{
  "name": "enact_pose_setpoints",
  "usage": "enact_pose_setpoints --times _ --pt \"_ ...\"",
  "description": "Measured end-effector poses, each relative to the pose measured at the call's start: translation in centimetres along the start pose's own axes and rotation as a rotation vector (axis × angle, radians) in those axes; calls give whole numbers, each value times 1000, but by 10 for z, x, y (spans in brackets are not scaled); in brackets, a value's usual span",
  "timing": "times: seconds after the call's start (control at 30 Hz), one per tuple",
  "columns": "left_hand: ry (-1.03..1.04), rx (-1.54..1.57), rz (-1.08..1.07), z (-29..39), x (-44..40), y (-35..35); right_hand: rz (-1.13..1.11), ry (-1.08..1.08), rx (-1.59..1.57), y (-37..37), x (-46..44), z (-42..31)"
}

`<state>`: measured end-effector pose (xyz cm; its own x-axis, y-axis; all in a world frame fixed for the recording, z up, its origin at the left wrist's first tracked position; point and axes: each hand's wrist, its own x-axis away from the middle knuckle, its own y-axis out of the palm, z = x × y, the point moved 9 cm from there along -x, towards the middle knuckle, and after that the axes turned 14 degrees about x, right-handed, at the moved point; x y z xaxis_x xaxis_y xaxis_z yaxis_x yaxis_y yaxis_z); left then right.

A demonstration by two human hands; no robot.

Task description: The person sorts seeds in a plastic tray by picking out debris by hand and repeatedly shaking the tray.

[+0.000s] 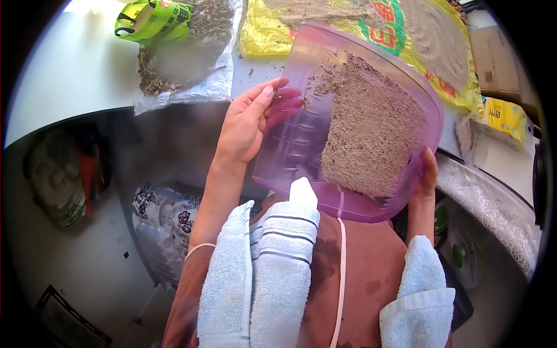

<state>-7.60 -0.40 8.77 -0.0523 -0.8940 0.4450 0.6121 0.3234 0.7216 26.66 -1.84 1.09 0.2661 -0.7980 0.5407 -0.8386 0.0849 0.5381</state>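
Pale-blue towels (281, 272) nearest, below tray. Purple plastic tray (293, 136), w/ loose brown grain (371, 124), held up at worktop's (64, 75) near edge. R hand (428, 174) clamped on its R rim; L hand (246, 119) at L side, thumb + fingertips together on dark bit (277, 94). Tray prob. light, stiff, maybe slippery; grain likely slides if tipped. Best hold: both side rims, approx. level. Beyond: husks (203, 58) near worktop's near edge, L; yellow sack (264, 35) farther R.
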Motion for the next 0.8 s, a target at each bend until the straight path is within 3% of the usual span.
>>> enact_pose_setpoints --times 0.1,0.3,0.4,0.53,0.63,0.67,0.8 --pt "-27 93 -42 3 11 -4 8 -2 26 13 6 7" --pt "228 -385 -81 12 41 -19 -36 -13 60 41 33 26" --pt "72 -314 53 10 46 -60 -53 0 56 45 46 35" --pt "719 -1691 381 46 68 -83 -42 -16 50 42 56 39" --pt "574 -983 123 46 69 -87 -26 -18 80 49 61 39" --pt "360 -587 89 33 72 -71 -30 -11 95 53 61 38" --pt "286 -592 -5 15 74 -28 -68 -20 93 62 61 37"
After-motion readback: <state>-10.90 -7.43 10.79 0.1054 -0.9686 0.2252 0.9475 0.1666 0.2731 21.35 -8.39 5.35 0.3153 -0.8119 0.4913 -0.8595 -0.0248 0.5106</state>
